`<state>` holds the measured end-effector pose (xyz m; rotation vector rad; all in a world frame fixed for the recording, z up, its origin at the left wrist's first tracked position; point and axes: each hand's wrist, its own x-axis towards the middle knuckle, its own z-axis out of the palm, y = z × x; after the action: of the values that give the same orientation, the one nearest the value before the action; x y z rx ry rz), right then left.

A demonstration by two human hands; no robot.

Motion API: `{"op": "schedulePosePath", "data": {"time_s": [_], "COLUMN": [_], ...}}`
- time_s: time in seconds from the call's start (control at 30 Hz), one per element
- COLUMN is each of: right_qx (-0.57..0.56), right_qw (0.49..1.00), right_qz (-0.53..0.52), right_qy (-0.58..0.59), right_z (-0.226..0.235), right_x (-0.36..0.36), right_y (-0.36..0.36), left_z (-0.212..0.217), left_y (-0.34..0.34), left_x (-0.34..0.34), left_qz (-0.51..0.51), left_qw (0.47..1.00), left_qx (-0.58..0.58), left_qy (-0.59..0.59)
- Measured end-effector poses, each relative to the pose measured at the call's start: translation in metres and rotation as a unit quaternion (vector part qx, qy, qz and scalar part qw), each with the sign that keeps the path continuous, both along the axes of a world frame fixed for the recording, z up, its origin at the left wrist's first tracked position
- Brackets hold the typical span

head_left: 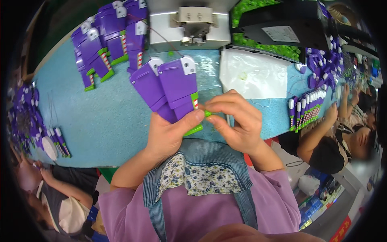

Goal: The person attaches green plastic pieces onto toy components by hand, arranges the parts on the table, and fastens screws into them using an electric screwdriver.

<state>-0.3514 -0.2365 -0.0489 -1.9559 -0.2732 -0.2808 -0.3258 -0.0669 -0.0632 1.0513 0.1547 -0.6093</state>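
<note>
Seemingly mid-batch, the left hand [167, 135] clasps two purple legs [169, 86] while the right hand [238, 121] pinches a green foot [198, 121]; finished legs [109, 44] lie behind.

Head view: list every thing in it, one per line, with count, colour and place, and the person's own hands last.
purple plastic toy leg pieces with white caps: two, purple with green and striped ends, held at centre.
pile of matching purple leg pieces: several, purple, far left of table.
row of small purple-and-white parts: many, right table edge.
clear plastic bag: one, whitish, right of centre.
grey metal machine: one, top centre.
blue table top: one, light blue.
co-workers: one lower left, one right.
left hand: grip on the leg pieces.
right hand: fingertips pinching the green end.
</note>
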Motion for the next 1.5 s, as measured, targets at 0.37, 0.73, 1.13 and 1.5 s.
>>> {"op": "schedulePosePath", "data": {"time_s": [0.37, 0.73, 1.13, 1.5], "right_qx": [-0.360, 0.074, 0.016, 0.006], "right_qw": [0.903, 0.989, 0.997, 0.994], "right_qz": [-0.233, -0.089, 0.013, 0.041], "right_qy": [-0.009, 0.092, 0.073, 0.098], "right_z": [-0.030, -0.003, -0.007, -0.006], "right_x": [0.001, -0.017, -0.016, 0.031], "right_y": [-0.100, -0.055, -0.027, -0.006], "left_z": [-0.009, -0.004, -0.004, -0.007], "left_y": [-0.004, -0.011, -0.001, 0.034], "left_x": [-0.004, -0.004, -0.012, 0.010], "left_qz": [0.062, -0.013, -0.013, 0.053], "left_qw": [0.997, 0.953, 0.965, 0.987], "left_qx": [-0.014, 0.152, 0.125, -0.011], "left_qy": [-0.038, -0.262, -0.229, -0.153]}}
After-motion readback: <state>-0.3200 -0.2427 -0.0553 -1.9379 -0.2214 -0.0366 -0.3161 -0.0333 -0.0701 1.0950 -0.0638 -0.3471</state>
